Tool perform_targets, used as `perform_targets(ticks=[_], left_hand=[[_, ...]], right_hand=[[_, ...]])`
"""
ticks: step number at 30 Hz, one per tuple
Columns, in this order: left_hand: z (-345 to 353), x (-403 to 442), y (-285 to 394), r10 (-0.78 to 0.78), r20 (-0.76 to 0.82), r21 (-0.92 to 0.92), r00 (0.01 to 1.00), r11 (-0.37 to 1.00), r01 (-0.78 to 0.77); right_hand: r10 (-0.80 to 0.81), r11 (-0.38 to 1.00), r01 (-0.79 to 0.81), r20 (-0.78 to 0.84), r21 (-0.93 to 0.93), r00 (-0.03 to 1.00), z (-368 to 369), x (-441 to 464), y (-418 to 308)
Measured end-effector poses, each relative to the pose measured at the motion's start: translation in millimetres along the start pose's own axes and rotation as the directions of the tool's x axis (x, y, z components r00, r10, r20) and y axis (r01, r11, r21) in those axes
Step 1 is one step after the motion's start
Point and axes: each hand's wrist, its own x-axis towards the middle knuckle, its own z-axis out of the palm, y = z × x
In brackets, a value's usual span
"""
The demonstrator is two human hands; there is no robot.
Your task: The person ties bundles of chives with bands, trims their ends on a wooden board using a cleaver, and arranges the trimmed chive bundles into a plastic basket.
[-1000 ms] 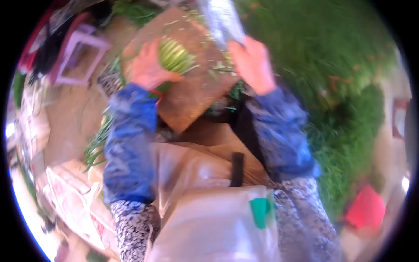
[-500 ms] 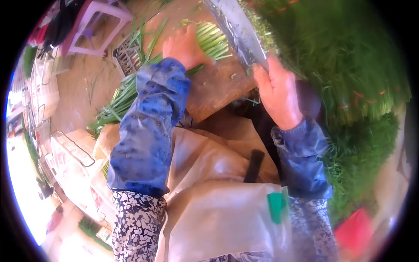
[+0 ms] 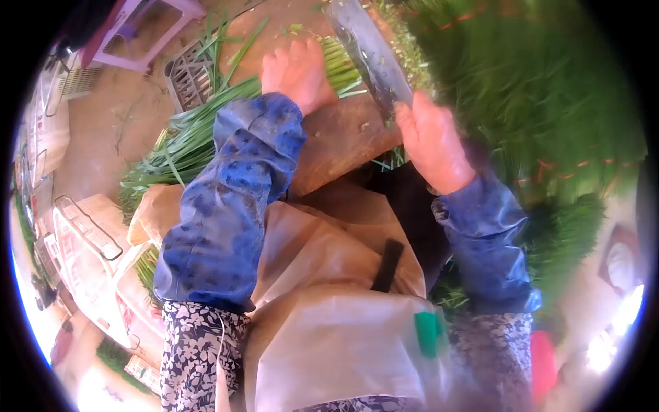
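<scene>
My right hand [image 3: 436,143] is closed round the handle end of a large knife [image 3: 369,53]. Its broad grey blade, flecked with green bits, points away from me beside the cut ends of a bunch of green stalks [image 3: 338,63]. My left hand [image 3: 296,75] presses down on that bunch with its fingers curled over it. The stalks lie across a worn wooden board [image 3: 343,137], and their long leaves trail to the left under my forearm. Small chopped pieces [image 3: 410,60] lie past the blade.
A big mass of green leafy stalks [image 3: 522,96] with orange-red ties fills the right side. At upper left are a grey plastic crate [image 3: 189,77] and a purple stool [image 3: 141,31]. Printed bags [image 3: 93,230] stand at left. A tan apron [image 3: 343,343] covers my lap.
The knife has shifted slightly left and down, closer to the left hand. The left hand still lies on the stalks. The whole view has turned a little.
</scene>
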Motion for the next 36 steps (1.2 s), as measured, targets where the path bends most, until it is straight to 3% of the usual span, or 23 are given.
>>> perform_targets(ticks=[3, 5, 6, 9, 11, 14, 17, 21, 22, 23, 24, 25, 27, 28, 32, 33, 35, 36], left_hand=[[-0.8, -1.9, 4.4, 0.007, -0.036, 0.034, 0.999, 0.999, -0.005], [2.8, 1.0, 3.7, -0.005, -0.022, 0.036, 1.000, 0.999, 0.006], [4.2, 1.5, 3.7, 0.037, -0.090, 0.068, 0.995, 0.997, -0.031], [0.7, -2.3, 14.5, 0.089, -0.164, 0.080, 0.982, 0.994, -0.077], [-1.6, -1.0, 13.1, 0.086, -0.161, 0.064, 0.983, 0.995, -0.077], [-0.6, -10.6, 16.0, 0.094, -0.107, 0.085, 0.990, 0.993, -0.085], [-5.2, 2.7, 15.6, 0.086, -0.157, 0.047, 0.984, 0.996, -0.079], [-0.5, 0.4, 12.7, 0.122, -0.130, 0.019, 0.984, 0.993, -0.121], [9.2, 1.7, 11.7, 0.114, -0.169, 0.056, 0.979, 0.993, -0.106], [10.3, 4.1, 15.4, 0.117, -0.225, 0.103, 0.967, 0.990, -0.096], [-12.5, 9.1, 20.9, 0.029, -0.060, 0.043, 0.998, 0.999, -0.027], [-14.8, 6.6, 24.0, 0.070, -0.056, 0.068, 0.996, 0.995, -0.066], [-21.5, 7.0, 25.2, 0.104, -0.092, 0.035, 0.990, 0.994, -0.101], [-21.3, 4.3, 19.3, 0.103, -0.101, 0.063, 0.990, 0.993, -0.097], [-10.0, -0.8, 6.9, 0.078, -0.019, 0.129, 0.997, 0.989, -0.075], [-10.2, 0.3, 3.5, 0.084, 0.006, 0.156, 0.996, 0.984, -0.084], [-11.1, -4.1, 9.1, 0.057, 0.063, 0.089, 0.996, 0.994, -0.062], [-7.7, -7.1, 12.0, 0.071, 0.015, 0.065, 0.997, 0.995, -0.072]], right_hand=[[0.071, 0.995, -0.061, 0.117, -0.084, 0.991, -15.2, 9.8, -9.3], [0.093, 0.995, -0.100, 0.221, 0.019, 0.971, -22.0, 17.4, -7.9], [-0.008, 1.000, 0.012, 0.223, -0.021, 0.975, -22.3, 23.4, -1.7], [0.018, 0.990, 0.018, 0.259, -0.138, 0.966, -15.4, 38.9, -8.3], [0.010, 0.993, 0.024, 0.281, -0.116, 0.960, -24.5, 48.0, -14.2], [0.011, 1.000, -0.013, 0.238, 0.007, 0.971, -17.4, 50.3, -1.8], [0.046, 0.994, -0.016, 0.276, -0.109, 0.960, -7.8, 59.3, -6.5], [-0.072, 0.990, 0.106, 0.300, -0.096, 0.951, -41.5, 38.1, -15.0], [0.153, 0.987, -0.160, 0.300, -0.003, 0.942, -23.5, 32.2, -7.9], [0.165, 0.976, -0.196, 0.267, 0.093, 0.949, -5.3, 43.9, -3.3], [0.142, 0.988, -0.149, 0.178, 0.029, 0.974, 21.9, 58.4, 4.9], [0.136, 0.990, -0.133, 0.069, -0.046, 0.988, 36.0, 62.4, 11.8], [0.179, 0.984, -0.178, 0.095, -0.025, 0.979, 31.3, 63.1, 6.5], [0.160, 0.987, -0.161, 0.025, 0.007, 0.987, 38.4, 58.6, -2.5], [0.288, 0.957, -0.265, 0.255, -0.121, 0.923, 26.4, 23.5, -10.4], [0.258, 0.966, -0.249, 0.208, -0.071, 0.943, 32.2, 14.7, -7.0], [-0.076, 0.993, 0.078, 0.022, -0.091, 0.997, 83.3, 24.4, 20.4], [0.121, 0.992, -0.124, 0.099, 0.031, 0.988, 67.9, 43.5, 3.1]])
